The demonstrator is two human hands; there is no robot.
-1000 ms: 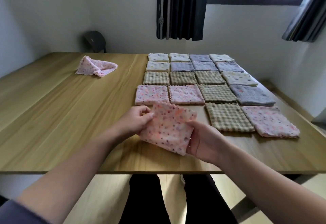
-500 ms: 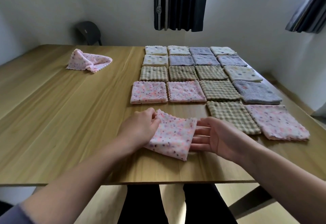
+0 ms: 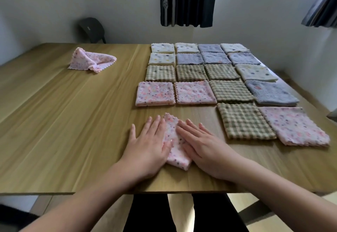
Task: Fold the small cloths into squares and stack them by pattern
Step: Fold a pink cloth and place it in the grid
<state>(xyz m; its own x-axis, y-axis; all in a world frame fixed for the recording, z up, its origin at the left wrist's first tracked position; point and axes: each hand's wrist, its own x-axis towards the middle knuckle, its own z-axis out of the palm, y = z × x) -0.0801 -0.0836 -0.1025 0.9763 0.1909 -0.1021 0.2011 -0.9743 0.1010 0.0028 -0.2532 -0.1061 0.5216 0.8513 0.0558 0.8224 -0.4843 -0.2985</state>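
Both hands have come down flat since a moment ago, when the left one held a corner of the cloth and the right hovered beside it. Now the left hand (image 3: pixel 148 145) and right hand (image 3: pixel 203 147) lie open, fingers straight, pressing the folded pink dotted cloth (image 3: pixel 177 158) onto the wooden worktop (image 3: pixel 63 131) near its front edge. Beyond it and to the right, folded cloths (image 3: pixel 191 73) sit in a grid. Far left lies a crumpled pink cloth (image 3: pixel 91 60).
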